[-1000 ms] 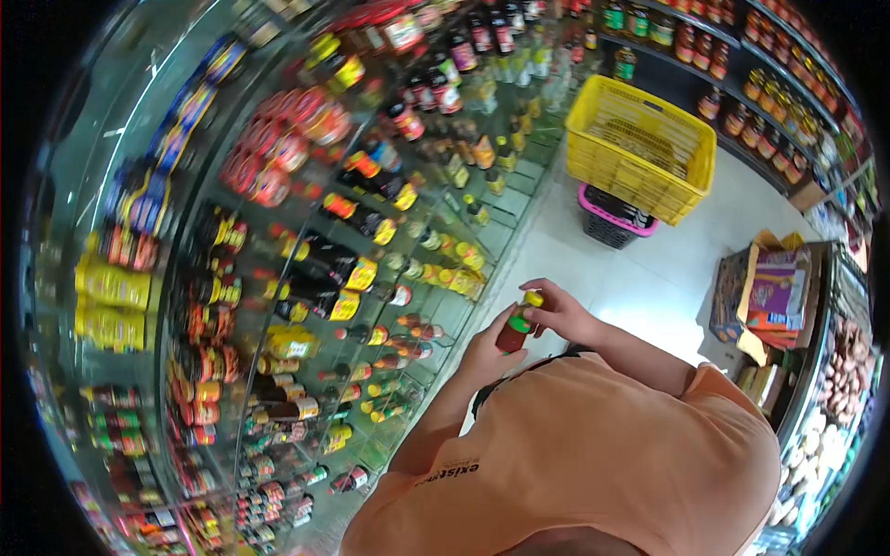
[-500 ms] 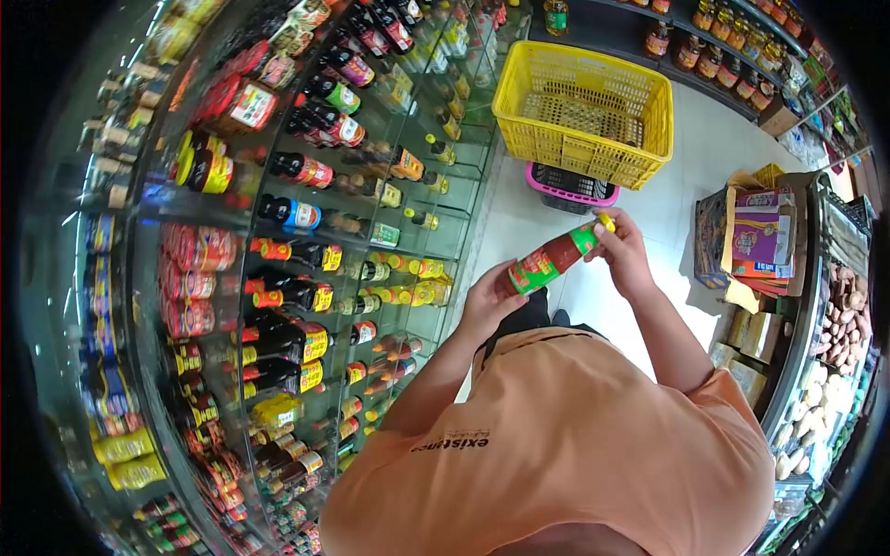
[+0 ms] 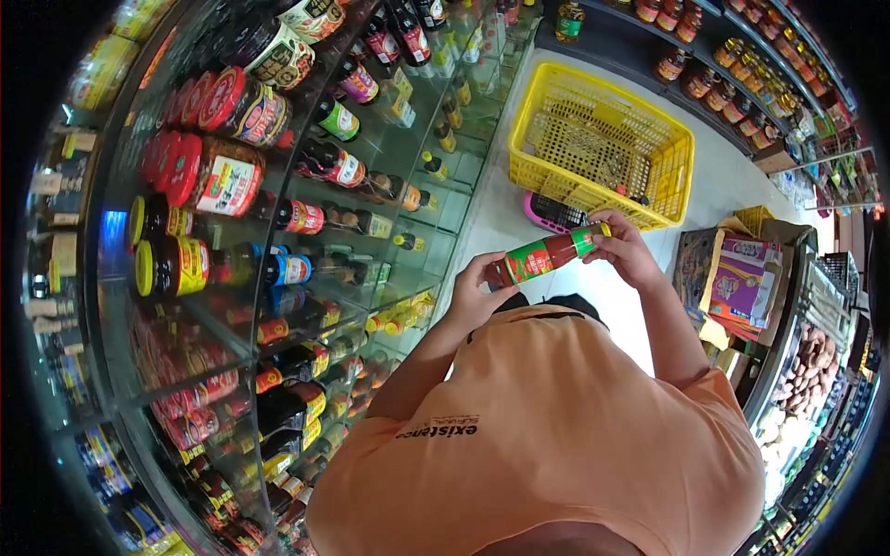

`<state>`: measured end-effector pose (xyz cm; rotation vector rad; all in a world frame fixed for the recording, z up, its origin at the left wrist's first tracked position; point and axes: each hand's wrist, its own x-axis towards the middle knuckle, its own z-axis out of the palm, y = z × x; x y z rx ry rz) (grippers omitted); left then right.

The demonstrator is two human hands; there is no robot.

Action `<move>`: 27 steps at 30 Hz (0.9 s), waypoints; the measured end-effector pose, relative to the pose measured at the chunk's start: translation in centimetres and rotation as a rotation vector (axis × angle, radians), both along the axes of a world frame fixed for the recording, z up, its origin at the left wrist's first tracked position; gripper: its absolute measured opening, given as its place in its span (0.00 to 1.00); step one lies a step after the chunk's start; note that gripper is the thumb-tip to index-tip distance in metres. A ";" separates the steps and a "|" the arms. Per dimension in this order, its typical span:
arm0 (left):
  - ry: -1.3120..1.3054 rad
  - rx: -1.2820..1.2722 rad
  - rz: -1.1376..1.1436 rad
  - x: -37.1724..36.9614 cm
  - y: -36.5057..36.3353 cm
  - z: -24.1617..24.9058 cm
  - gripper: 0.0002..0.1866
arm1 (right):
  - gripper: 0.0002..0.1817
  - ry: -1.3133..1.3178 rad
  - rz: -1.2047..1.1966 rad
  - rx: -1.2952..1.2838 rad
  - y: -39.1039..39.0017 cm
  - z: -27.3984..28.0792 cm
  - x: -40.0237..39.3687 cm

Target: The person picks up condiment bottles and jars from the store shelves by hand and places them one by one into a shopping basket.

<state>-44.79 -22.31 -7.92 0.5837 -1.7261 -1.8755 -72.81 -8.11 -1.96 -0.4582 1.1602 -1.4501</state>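
A slender, shiny red bottle (image 3: 560,249) with a green label (image 3: 530,262) slants crosswise, base grasped by the left hand (image 3: 476,295), yellow cap (image 3: 604,229) end pinched by the right hand (image 3: 632,252).

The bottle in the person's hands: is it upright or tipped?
Tipped: the bottle lies slantwise across the view, its base end by the left hand, its yellow cap by the right hand.

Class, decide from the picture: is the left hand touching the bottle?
Touching. The head view shows the left hand holding the bottle at its base end, no gap between them.
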 end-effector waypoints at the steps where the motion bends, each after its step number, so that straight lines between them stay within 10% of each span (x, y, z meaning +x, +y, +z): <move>1: 0.001 -0.155 0.012 -0.2 -0.8 -0.1 0.33 | 0.16 0.050 0.025 0.036 -0.9 -0.3 -0.4; 13: -0.509 -0.047 0.343 -0.7 -4.5 -6.4 0.28 | 0.13 0.343 -0.006 0.051 -10.8 -3.8 -16.1; 15: -0.723 -0.040 0.422 3.3 -3.1 -11.5 0.25 | 0.19 1.061 0.147 0.333 -12.9 -5.3 -19.6; 21: -0.907 0.229 0.555 14.0 12.0 -22.8 0.20 | 0.22 1.142 0.322 0.497 -19.3 -13.3 -22.2; 24: -0.752 0.828 0.808 10.5 18.8 -17.2 0.18 | 0.21 1.116 0.499 0.517 -20.9 -21.6 -23.6; 27: -1.280 0.266 0.427 12.2 28.6 -22.1 0.16 | 0.18 1.110 0.625 0.536 -21.9 -24.8 -23.4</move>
